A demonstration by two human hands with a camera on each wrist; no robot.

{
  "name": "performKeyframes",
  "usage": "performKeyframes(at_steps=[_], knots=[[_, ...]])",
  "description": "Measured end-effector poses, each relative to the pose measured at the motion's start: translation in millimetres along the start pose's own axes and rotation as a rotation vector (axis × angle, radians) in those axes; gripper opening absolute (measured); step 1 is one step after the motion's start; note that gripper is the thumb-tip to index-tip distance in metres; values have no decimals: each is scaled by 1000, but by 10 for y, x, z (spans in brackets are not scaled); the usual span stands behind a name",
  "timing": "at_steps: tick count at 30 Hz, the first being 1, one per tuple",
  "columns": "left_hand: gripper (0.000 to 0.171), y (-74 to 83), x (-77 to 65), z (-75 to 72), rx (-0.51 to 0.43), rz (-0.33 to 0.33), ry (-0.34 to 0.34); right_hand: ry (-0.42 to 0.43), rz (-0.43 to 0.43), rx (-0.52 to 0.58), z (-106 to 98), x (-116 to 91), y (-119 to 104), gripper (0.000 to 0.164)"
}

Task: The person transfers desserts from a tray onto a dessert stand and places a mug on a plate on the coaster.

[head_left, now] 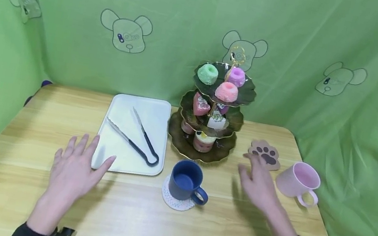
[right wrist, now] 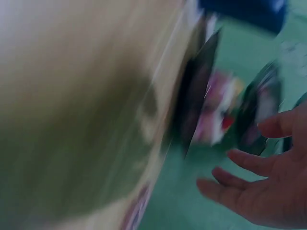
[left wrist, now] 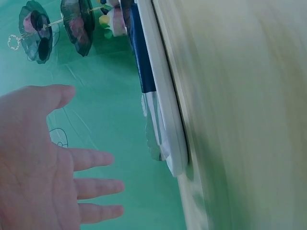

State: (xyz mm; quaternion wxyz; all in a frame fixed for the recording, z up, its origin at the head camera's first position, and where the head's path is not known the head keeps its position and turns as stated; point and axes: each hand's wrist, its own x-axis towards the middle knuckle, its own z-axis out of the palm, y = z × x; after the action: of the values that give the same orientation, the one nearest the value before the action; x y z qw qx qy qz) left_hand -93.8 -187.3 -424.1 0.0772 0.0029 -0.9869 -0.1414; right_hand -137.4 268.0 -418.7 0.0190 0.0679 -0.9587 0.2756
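My left hand (head_left: 74, 169) spreads its fingers beside the near left corner of a white tray (head_left: 109, 159); the left wrist view shows the palm with nothing in it. On the tray lie black-handled tongs (head_left: 138, 149) with their arms apart. My right hand (head_left: 257, 185), fingers loosely bent and holding nothing, hovers near a brown paw-shaped coaster (head_left: 257, 147). To its right stands a pink mug (head_left: 289, 182), handle toward the near right. Between the hands a dark blue mug (head_left: 181, 182) sits on a round pale coaster (head_left: 173, 204).
Behind the blue mug rises a three-tier dark stand (head_left: 187, 147) with gold edges. Its top plate carries green, purple and pink cakes (head_left: 227, 92); cake slices (head_left: 216, 121) and small dessert cups (head_left: 203, 142) fill the lower tiers. Green curtain (head_left: 184, 16) surrounds the wooden table (head_left: 117, 223).
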Motion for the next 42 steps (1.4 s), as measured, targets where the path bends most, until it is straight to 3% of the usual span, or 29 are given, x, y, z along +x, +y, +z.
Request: performKeyframes(at_steps=[3, 6, 11, 17, 20, 24, 27, 31, 37, 42], knots=[[82, -23, -10, -4, 12, -3, 13, 24, 46, -160, -44, 259, 206, 62], [82, -28, -20, -10, 15, -3, 26, -40, 146, -271, -19, 497, 356, 69], [83, 24, -17, -54, 18, 4, 27, -164, 349, -360, 64, 834, 537, 65], [84, 48, -14, -64, 17, 5, 35, -280, 452, -391, 88, 995, 698, 62], [84, 27, -15, -61, 21, 5, 33, -341, 356, -418, 26, 998, 711, 58], [84, 6, -21, -74, 21, 1, 29, -336, 208, -416, -39, 936, 629, 32], [85, 13, -29, -91, 11, -2, 25, -341, 194, -403, -39, 819, 521, 19], [85, 48, -21, -113, 5, 0, 22, -326, 147, -476, 13, 598, 404, 24], [84, 74, -1, -115, -3, 4, 24, -206, 76, -550, 130, 262, 192, 25], [84, 88, -3, -98, -6, 8, 10, -161, 22, -577, 225, 21, -16, 30]])
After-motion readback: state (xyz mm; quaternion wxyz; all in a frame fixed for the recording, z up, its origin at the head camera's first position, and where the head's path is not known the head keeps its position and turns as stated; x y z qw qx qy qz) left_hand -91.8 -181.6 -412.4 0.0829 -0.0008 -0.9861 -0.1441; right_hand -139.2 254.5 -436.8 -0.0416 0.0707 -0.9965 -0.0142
